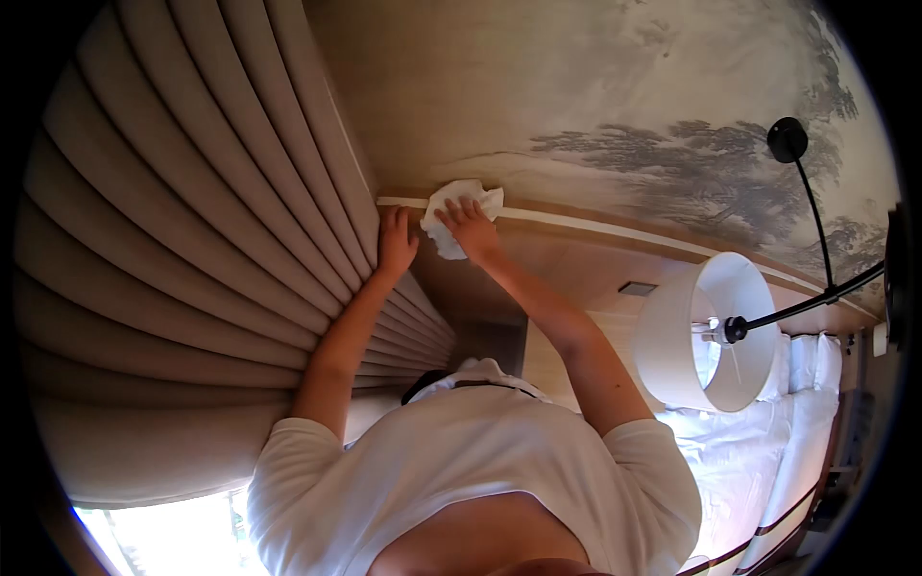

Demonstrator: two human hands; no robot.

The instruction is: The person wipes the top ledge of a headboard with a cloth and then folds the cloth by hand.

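Note:
A white cloth (445,240) lies against the wood panel and its pale trim strip (576,225). My right hand (467,228) presses flat on this cloth, fingers spread, pinning it rather than gripping it. To its left, my left hand (397,242) reaches up beside the curtain's edge and rests near the left end of the strip. Its fingers are stretched out, and nothing shows in them. The pleated brown curtain (192,211) hangs right next to my left forearm.
A white lampshade (663,336) on a black wall arm (812,305) juts out at the right. Behind it is a bed with white bedding (730,461). A mural wallpaper (576,86) covers the wall above the strip. A small dark plate (637,288) sits on the panel.

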